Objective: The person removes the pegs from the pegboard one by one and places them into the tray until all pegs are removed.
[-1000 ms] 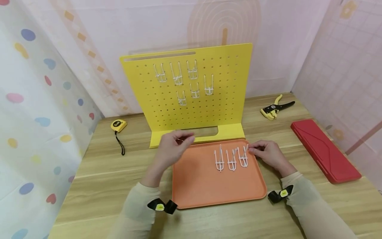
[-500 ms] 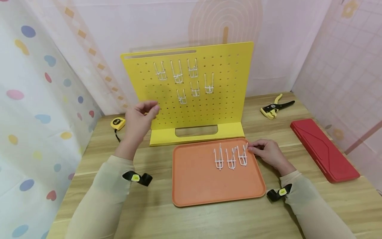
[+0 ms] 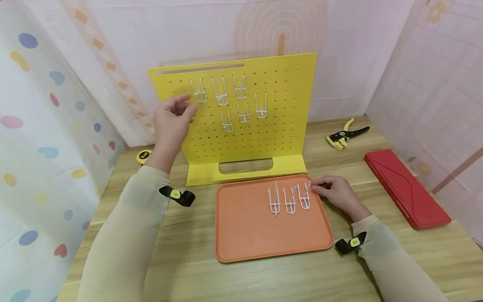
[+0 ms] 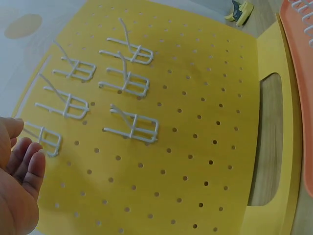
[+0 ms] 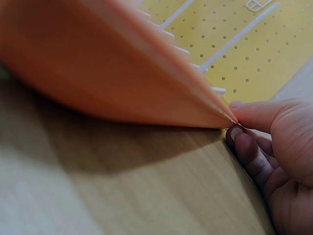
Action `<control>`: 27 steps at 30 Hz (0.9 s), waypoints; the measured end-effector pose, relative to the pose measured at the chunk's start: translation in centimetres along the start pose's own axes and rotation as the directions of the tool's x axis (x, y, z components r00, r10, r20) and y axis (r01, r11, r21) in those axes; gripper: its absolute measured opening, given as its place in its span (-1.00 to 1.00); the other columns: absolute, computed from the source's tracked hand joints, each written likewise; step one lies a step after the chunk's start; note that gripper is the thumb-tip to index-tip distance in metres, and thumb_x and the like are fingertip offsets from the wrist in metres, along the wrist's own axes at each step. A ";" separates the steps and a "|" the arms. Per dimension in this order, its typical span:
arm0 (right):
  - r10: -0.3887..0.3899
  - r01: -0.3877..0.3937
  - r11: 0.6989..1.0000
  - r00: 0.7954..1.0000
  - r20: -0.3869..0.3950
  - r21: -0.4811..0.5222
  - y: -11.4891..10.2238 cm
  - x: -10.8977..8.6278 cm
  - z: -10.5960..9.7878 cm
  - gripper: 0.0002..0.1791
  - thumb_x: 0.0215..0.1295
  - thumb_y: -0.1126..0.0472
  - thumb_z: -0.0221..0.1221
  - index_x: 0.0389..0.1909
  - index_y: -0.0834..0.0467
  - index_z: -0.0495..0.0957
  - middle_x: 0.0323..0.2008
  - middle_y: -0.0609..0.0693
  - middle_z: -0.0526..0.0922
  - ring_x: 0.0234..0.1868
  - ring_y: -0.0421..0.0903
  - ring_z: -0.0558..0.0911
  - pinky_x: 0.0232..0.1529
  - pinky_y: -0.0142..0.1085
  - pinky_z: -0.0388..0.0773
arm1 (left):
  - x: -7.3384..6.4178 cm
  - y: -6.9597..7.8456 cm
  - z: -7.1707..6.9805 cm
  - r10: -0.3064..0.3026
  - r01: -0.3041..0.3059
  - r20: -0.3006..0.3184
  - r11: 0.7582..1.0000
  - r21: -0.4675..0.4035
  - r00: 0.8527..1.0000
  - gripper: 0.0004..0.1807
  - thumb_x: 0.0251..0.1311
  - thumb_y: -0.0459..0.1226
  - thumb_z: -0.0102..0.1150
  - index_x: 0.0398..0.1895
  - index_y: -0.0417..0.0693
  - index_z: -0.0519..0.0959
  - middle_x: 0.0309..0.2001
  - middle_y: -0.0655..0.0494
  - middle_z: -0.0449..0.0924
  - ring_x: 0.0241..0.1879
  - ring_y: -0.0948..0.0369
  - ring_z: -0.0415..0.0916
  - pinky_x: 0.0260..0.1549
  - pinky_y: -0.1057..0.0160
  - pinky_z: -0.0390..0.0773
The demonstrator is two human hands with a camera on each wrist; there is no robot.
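A yellow pegboard (image 3: pixel 249 142) stands upright at the back with several white wire hooks (image 3: pixel 261 111) hung on it. My left hand (image 3: pixel 171 121) is raised at the board's left side, fingers loosely bent and holding nothing. In the left wrist view its fingertips (image 4: pixel 34 166) are beside the outermost hook (image 4: pixel 46 139); whether they touch it I cannot tell. An orange tray (image 3: pixel 249 235) lies in front of the board, three white wire hooks (image 3: pixel 289 203) in its upper right part. My right hand (image 3: pixel 337 195) pinches the tray's right rim, thumb and finger on either side.
On the wooden table (image 3: pixel 181 260), a yellow tape measure (image 3: pixel 144 156) sits at the left, partly behind my left arm. Black and yellow pliers (image 3: pixel 345 135) lie at the back right. A long red case (image 3: pixel 407 188) lies near the right edge. Patterned cloth surrounds the table.
My left hand has moved left from over the tray's back edge, then up beside the upper-left hook. My right hand stays at the tray rim. The hooks have kept their places.
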State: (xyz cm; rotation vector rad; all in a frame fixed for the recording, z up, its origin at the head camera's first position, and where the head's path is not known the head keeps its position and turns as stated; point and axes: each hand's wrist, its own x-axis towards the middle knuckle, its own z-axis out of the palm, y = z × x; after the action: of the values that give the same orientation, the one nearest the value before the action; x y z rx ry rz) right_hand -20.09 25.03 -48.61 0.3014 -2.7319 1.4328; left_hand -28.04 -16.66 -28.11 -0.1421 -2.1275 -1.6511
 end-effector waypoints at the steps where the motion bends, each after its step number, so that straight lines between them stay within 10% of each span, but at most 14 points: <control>1: -0.001 0.001 1.000 1.000 -0.001 0.001 0.0 0.0 0.0 -0.80 0.21 0.14 0.33 -0.21 0.16 0.72 -0.28 0.02 0.72 -0.30 -0.15 0.58 -0.31 -0.40 0.49 | 0.2 0.1 0.1 -0.001 0.001 0.001 1.000 0.003 1.000 -0.65 0.17 -0.27 0.31 0.03 -0.17 0.61 -0.30 0.15 0.59 -0.36 0.25 0.51 -0.34 0.39 0.57; 27: 0.020 -0.020 1.000 1.000 0.012 0.024 -0.1 0.1 -0.1 -0.79 0.22 0.16 0.32 -0.19 0.18 0.71 -0.25 0.03 0.72 -0.26 -0.14 0.59 -0.28 -0.39 0.51 | 1.2 1.7 1.5 -0.058 0.057 -0.018 0.997 -0.052 0.998 -0.77 0.20 -0.32 0.28 -0.09 -0.19 0.69 -0.29 0.06 0.64 -0.34 0.25 0.58 -0.32 0.42 0.59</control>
State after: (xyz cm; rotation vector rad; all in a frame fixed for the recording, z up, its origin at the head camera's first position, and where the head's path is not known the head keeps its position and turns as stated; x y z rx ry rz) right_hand -20.18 25.06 -48.45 0.2848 -2.7367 1.4741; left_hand -28.93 -15.01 -26.42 -0.0803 -2.0938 -1.7339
